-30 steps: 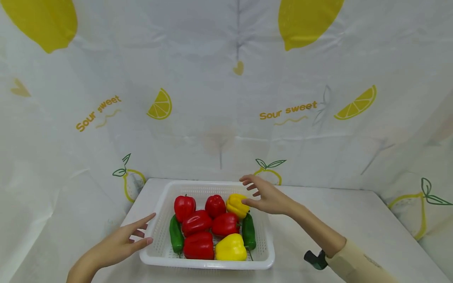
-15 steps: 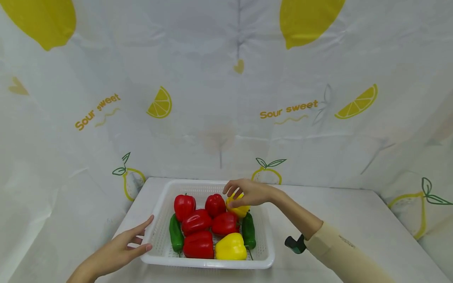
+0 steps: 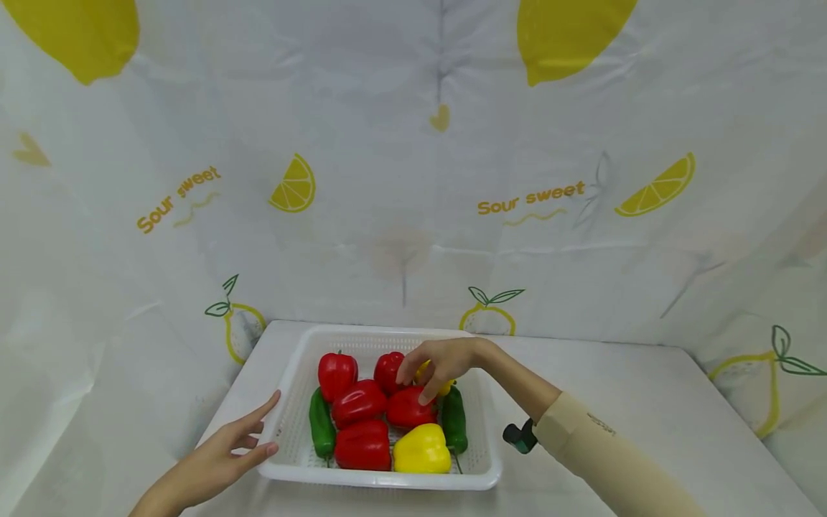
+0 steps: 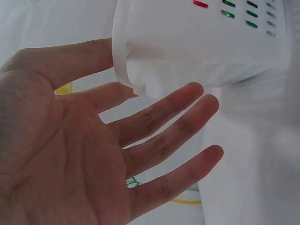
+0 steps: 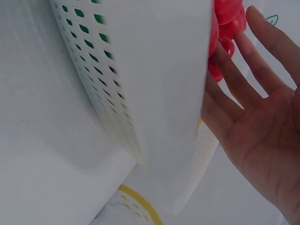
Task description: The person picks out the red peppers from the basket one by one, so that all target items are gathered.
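Our right hand (image 3: 439, 362) hangs over the peppers in the white basket (image 3: 291, 402), fingers loosely spread, fingertips near a red pepper (image 3: 409, 408). Our left hand (image 3: 220, 452) lies spread at the basket's left rim, holding nothing

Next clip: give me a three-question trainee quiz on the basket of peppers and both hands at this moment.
1. True or false: the left hand grips a green pepper.
2. How many red peppers lie in the white basket?
3. Multiple choice: the right hand is
A. flat on the table beside the basket
B. over the basket's far right part, fingers down by the far yellow pepper and a red pepper
C. holding the basket's near rim

Key:
1. False; its fingers lie straight at the basket's near left corner.
2. Five.
3. B
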`<move>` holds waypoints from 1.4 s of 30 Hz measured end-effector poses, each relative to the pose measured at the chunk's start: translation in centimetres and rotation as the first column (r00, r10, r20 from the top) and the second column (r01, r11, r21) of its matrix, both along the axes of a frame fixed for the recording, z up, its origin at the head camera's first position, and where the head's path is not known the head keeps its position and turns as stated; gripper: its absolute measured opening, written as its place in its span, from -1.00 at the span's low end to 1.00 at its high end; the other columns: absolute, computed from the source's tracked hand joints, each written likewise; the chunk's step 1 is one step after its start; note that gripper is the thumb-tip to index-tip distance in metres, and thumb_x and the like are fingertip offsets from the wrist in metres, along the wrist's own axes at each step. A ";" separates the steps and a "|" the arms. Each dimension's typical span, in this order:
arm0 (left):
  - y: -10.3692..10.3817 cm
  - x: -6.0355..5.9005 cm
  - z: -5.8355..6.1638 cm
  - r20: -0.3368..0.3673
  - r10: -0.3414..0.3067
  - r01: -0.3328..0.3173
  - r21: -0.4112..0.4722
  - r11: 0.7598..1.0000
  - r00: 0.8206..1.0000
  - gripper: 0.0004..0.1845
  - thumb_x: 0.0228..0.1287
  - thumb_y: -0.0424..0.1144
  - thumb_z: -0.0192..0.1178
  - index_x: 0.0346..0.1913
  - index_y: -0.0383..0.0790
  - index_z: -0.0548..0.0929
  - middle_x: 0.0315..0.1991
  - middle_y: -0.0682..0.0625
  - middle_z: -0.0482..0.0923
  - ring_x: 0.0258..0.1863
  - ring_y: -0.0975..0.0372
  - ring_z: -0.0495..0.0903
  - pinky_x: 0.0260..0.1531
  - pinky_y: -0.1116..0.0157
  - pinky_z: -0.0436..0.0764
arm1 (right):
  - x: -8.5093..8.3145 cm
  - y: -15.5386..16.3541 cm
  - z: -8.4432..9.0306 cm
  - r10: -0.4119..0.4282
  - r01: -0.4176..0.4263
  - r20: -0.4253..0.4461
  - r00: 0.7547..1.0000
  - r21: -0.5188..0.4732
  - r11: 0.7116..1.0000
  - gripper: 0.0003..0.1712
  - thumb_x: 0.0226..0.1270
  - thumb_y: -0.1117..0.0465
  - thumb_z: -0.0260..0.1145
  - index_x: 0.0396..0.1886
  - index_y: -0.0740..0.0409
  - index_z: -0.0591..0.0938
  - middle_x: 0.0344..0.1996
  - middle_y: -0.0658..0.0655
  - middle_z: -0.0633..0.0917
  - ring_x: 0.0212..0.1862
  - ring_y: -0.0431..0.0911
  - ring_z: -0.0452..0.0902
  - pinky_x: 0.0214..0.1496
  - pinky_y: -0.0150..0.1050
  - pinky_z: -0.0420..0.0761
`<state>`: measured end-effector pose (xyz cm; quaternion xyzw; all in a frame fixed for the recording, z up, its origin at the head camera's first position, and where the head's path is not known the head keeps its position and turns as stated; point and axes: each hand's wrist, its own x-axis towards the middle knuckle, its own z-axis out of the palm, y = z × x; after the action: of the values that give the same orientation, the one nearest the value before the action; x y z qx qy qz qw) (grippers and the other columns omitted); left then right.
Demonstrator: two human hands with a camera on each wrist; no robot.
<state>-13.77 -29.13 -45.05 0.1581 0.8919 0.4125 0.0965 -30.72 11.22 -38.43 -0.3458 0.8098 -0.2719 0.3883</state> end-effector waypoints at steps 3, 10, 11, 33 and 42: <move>0.1 0.1 0.0 0.016 0.012 -0.012 -0.002 1.000 1.000 -0.18 0.64 -0.15 0.24 0.73 -0.32 0.11 0.53 -0.49 0.39 -0.01 0.53 0.67 0.00 0.41 0.75 | -0.2 0.0 -0.2 0.018 -0.018 0.019 1.000 0.002 1.000 -0.42 0.31 0.31 0.56 0.33 0.09 0.68 0.35 0.14 0.70 0.35 0.08 0.67 0.26 -0.06 0.82; 0.3 0.1 0.1 0.041 0.037 -0.036 -0.008 0.999 0.998 -0.17 0.64 -0.13 0.23 0.74 -0.28 0.09 0.54 -0.49 0.38 0.00 0.49 0.69 -0.04 0.40 0.73 | -0.4 0.2 -0.3 0.095 -0.096 0.026 0.995 0.051 0.994 -0.28 0.24 0.27 0.61 0.42 0.00 0.63 0.41 0.02 0.67 0.41 -0.06 0.59 0.35 -0.13 0.77; 0.3 0.2 0.1 0.040 0.037 -0.037 -0.008 0.999 0.999 -0.17 0.64 -0.12 0.23 0.74 -0.28 0.09 0.54 -0.50 0.38 0.00 0.49 0.70 -0.04 0.40 0.73 | -0.4 0.2 -0.3 0.100 -0.102 0.027 0.995 0.056 0.993 -0.26 0.23 0.27 0.62 0.43 -0.01 0.62 0.42 0.01 0.67 0.41 -0.08 0.58 0.35 -0.14 0.76; 0.3 0.2 -0.3 0.022 0.040 -0.039 -0.004 0.999 0.999 -0.18 0.65 -0.12 0.21 0.75 -0.24 0.07 0.44 -0.36 0.55 0.08 0.48 0.67 -0.04 0.39 0.71 | -0.2 0.9 -0.8 0.082 -0.082 -0.016 0.997 -0.015 0.997 -0.29 0.24 0.37 0.59 0.39 -0.03 0.67 0.30 0.05 0.72 0.28 -0.11 0.61 0.25 -0.14 0.82; 0.2 0.2 -0.3 0.044 0.037 -0.037 0.018 0.999 0.998 -0.16 0.66 -0.11 0.21 0.77 -0.21 0.04 0.43 -0.37 0.56 0.09 0.39 0.72 -0.04 0.40 0.70 | -0.1 1.3 -0.9 0.055 -0.056 -0.018 0.998 -0.065 0.996 -0.25 0.19 0.35 0.62 0.41 -0.07 0.67 0.25 0.01 0.73 0.23 -0.10 0.61 0.19 -0.19 0.83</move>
<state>-13.54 -28.90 -45.34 0.1335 0.8885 0.4258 0.1066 -30.85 12.48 -39.35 -0.3830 0.7936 -0.2847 0.3774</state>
